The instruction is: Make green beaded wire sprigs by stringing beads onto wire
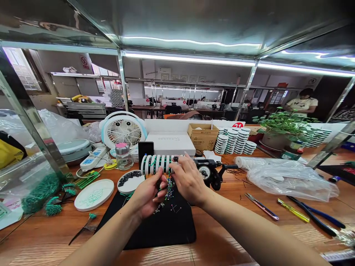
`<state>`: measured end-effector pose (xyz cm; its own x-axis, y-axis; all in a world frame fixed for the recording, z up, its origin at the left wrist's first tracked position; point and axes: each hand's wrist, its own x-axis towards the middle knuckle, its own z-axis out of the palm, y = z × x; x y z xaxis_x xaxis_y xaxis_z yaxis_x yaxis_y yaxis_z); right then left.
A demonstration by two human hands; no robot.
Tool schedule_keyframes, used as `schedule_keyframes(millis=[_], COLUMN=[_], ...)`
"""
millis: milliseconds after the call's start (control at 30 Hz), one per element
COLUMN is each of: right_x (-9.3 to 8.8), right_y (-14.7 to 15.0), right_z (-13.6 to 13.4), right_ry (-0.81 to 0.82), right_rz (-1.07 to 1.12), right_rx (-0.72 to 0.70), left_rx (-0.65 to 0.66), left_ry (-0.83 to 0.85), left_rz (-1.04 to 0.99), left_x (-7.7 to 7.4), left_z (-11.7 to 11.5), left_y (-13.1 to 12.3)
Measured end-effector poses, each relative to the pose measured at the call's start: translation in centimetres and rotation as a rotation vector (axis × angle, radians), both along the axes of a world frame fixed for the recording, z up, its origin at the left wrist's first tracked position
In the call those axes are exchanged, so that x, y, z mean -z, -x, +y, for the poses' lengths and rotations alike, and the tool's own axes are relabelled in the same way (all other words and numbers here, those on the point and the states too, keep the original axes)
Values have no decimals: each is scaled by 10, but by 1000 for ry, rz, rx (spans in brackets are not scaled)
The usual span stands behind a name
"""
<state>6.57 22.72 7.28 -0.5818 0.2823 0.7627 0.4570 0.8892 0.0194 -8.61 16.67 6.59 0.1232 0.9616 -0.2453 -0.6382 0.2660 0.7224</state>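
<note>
Beaded wire coil [156,164] shows many white-and-green turns done; left hand [148,194] grasps underside, right hand [188,180] pinches end; bead strand [169,190] hangs above black mat [177,232].
</note>
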Motion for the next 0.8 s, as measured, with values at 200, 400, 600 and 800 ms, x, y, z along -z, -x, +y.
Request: schedule_keyframes(millis=[200, 400, 600, 800], right_x=[-8, -7, -6, -21], right_y=[3, 4, -1, -9], right_z=[9, 14, 18, 14], right_ry=[94, 73, 51, 213], right_rz=[-62, 1, -18, -90], right_rx=[-145, -219, -294, -341], left_rx=[80, 71, -106, -165], left_ry=[52, 52, -32, -97], left_rz=[-60, -37, 195, 236], left_x=[-7, -6, 4, 7], left_z=[2, 1, 2, 4], left_y=[5, 5, -1, -4])
